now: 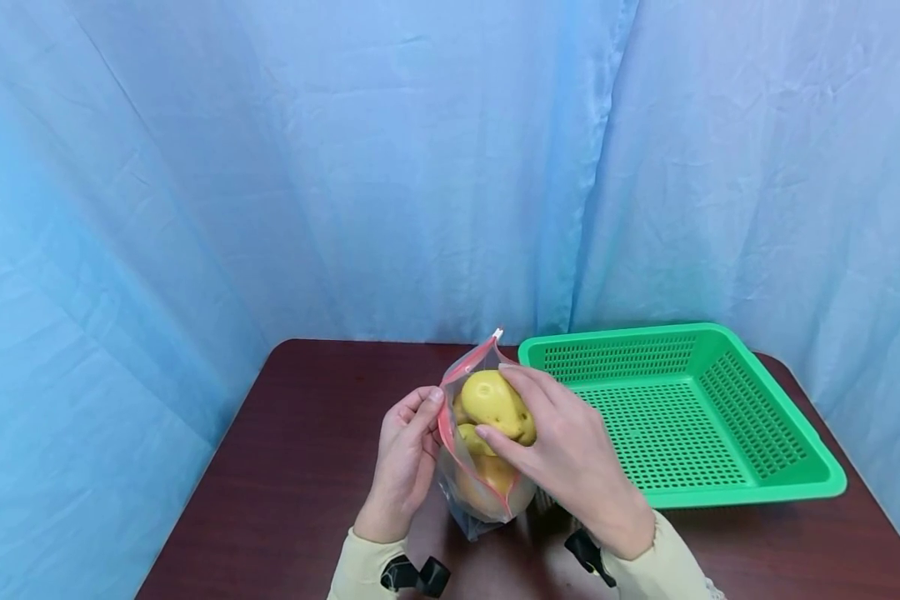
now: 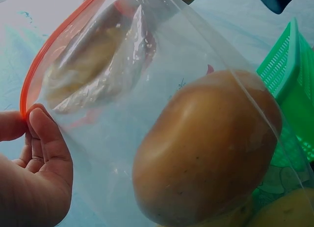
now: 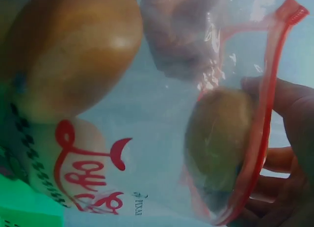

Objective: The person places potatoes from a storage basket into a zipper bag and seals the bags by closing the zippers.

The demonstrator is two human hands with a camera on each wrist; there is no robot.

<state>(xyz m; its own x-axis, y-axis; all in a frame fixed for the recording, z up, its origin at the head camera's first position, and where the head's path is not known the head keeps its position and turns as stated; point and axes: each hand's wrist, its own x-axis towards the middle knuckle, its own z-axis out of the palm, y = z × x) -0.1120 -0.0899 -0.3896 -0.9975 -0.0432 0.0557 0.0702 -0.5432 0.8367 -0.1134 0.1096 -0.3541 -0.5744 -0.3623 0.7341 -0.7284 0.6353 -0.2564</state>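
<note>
A clear zip bag [image 1: 447,421] with a pinkish-red zipper stands on the table, its mouth spread apart. My left hand [image 1: 403,467] pinches the left side of that rim between thumb and fingers. At the mouth, my right hand [image 1: 581,454] grips a yellow potato [image 1: 489,400], thumb on the near side and fingers over the far side. Lower in the bag lie more potatoes; a large brownish one [image 2: 206,148] shows through the plastic in the left wrist view. Red lettering [image 3: 86,170] marks the bag wall in the right wrist view. The bag partly blurs the held potato there.
A green plastic basket [image 1: 750,495] with mesh walls sits just right of the bag, close to my right hand and forearm. Dark reddish-brown table [image 1: 300,450] extends to the left. Light blue curtains [image 1: 420,167] hang behind and beside the table.
</note>
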